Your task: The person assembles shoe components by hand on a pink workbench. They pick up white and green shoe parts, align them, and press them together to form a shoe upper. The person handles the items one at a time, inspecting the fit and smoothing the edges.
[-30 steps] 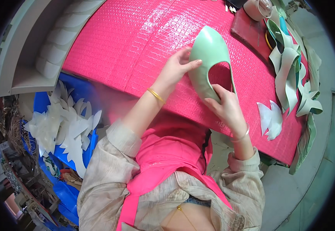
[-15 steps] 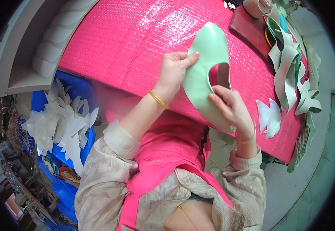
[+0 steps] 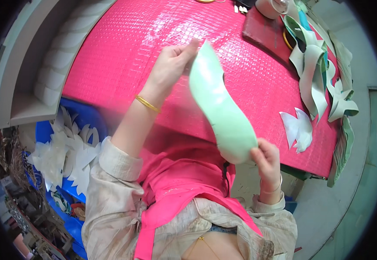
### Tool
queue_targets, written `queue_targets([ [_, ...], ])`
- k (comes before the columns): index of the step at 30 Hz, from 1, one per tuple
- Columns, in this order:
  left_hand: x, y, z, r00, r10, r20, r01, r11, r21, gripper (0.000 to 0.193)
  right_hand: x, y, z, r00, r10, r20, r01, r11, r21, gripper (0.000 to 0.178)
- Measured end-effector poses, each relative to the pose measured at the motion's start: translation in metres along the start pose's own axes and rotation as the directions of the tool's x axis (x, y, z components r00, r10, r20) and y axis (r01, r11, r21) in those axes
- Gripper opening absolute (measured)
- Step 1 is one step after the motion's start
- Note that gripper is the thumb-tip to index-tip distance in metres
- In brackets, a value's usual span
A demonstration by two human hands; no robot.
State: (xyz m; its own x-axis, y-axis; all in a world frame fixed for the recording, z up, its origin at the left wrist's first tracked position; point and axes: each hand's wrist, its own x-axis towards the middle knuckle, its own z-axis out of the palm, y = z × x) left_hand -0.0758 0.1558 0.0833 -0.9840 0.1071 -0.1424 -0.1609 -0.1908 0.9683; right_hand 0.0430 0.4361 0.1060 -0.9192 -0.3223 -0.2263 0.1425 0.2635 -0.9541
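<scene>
A glossy mint-green shoe upper (image 3: 221,106) is stretched between my hands, tilted sideways over the near edge of the pink table. My left hand (image 3: 175,60) is closed at its far, pointed end, thumb and fingers at the edge; part of the fingers is hidden and slightly smeared. At the near, rounded end, my right hand (image 3: 266,160) pinches the upper, thumb on the green face. Its opening is turned away, with just a dark notch of the rim showing. White leaf-shaped pieces (image 3: 299,128) lie on the table, beyond my right hand.
The table has a pink textured cover (image 3: 123,56). At the right are curled pale-green strips (image 3: 313,78), a dark red board (image 3: 266,37) and a white cup-like container (image 3: 270,8). A grey shelf unit (image 3: 6,82) and a blue bin (image 3: 69,184) of white scraps stand left.
The upper has turned edge-on, so its opening no longer shows. My left hand has moved left and farther away to the pointed end; my right hand has moved nearer, to the other end.
</scene>
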Motion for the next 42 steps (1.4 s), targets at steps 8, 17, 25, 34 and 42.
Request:
queue_targets([
  [8,0.001,-0.076,0.029,0.923,0.209,0.324,-0.385,0.472,0.793,0.033,0.013,-0.017,-0.013,0.916,-0.344,0.207,0.288,0.205,-0.935,0.048],
  [17,-0.003,-0.061,0.009,0.982,0.188,-0.023,-0.140,0.806,0.575,0.023,-0.114,0.001,-0.201,0.793,-0.304,-0.527,-0.318,0.531,-0.785,0.019],
  [25,0.071,-0.033,0.138,0.874,0.344,0.344,-0.486,0.603,0.633,0.026,-0.067,0.045,-0.262,0.545,-0.645,-0.535,-0.543,0.215,-0.812,0.038],
  [34,0.198,-0.001,0.345,0.954,0.284,0.099,-0.246,0.549,0.799,0.057,0.193,0.009,-0.278,0.764,-0.427,-0.484,-0.259,0.484,-0.836,0.019],
  [42,0.250,-0.032,0.321,0.880,0.393,0.266,-0.447,0.499,0.743,0.015,0.191,0.016,-0.372,0.681,-0.552,-0.481,-0.107,0.575,-0.811,0.020],
])
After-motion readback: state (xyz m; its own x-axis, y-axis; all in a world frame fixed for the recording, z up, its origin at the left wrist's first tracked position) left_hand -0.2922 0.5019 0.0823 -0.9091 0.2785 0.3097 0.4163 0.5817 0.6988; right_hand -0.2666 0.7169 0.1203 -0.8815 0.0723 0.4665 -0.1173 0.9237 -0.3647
